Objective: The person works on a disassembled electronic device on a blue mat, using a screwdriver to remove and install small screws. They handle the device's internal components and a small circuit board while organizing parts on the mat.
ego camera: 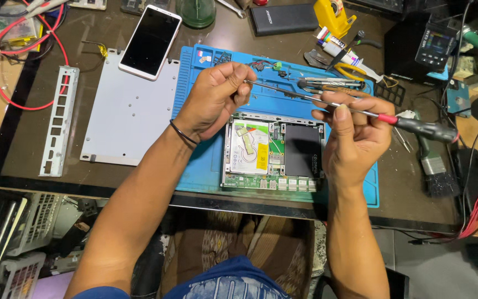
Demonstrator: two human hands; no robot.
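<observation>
While both hands (283,116) grip screwdriver (360,113), open mini computer (275,149) below

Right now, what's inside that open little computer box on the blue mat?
Inside the open computer box sit a white and yellow labelled drive, green circuit board and a black block. The right hand covers its right edge; what's beneath the drive is hidden.

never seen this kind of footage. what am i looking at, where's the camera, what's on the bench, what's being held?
One picture, from a camera worn on a person's head, looking down at their own bare hands; no robot. The right hand holds a long screwdriver with a red and black handle. The left hand pinches the tip end of its shaft. Below them, on a blue work mat, lies an opened small computer with its circuit board showing. To the left lie a grey metal cover plate and a white smartphone.
</observation>
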